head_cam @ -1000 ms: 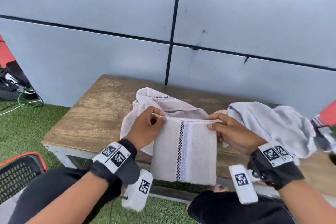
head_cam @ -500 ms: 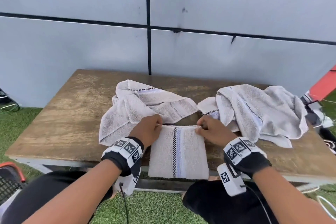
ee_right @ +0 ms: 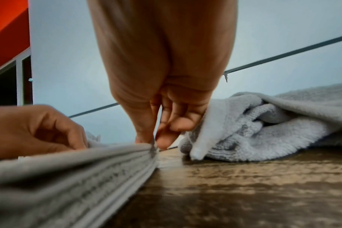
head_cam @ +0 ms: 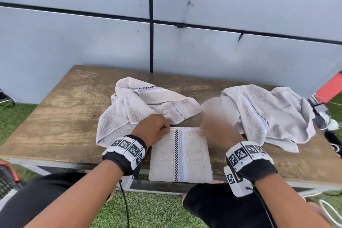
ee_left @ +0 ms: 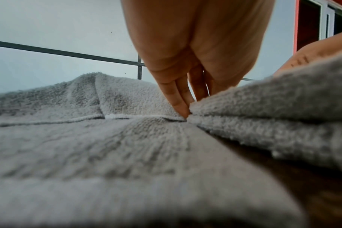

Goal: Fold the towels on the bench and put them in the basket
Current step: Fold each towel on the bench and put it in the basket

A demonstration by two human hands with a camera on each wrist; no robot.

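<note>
A folded grey towel (head_cam: pixel 180 155) with a checked black and blue stripe lies at the near edge of the wooden bench (head_cam: pixel 61 116), its near end overhanging. My left hand (head_cam: pixel 153 129) pinches its far left corner (ee_left: pixel 185 115). My right hand (head_cam: pixel 214 129) pinches the far right corner (ee_right: pixel 151 146). Two crumpled grey towels lie behind: one left (head_cam: pixel 140 105), one right (head_cam: pixel 262 113). A black basket with a red rim (head_cam: pixel 6 177) peeks in at the lower left edge.
A grey panelled wall (head_cam: pixel 166 33) stands right behind the bench. Green turf (head_cam: pixel 148 211) lies below, my knees (head_cam: pixel 218 207) by the bench's front edge. Cables (head_cam: pixel 329 207) lie on the grass at right.
Both hands have brought the folded towel down onto the bench and still hold its far corners. The head view has shifted left, centring the bench.
</note>
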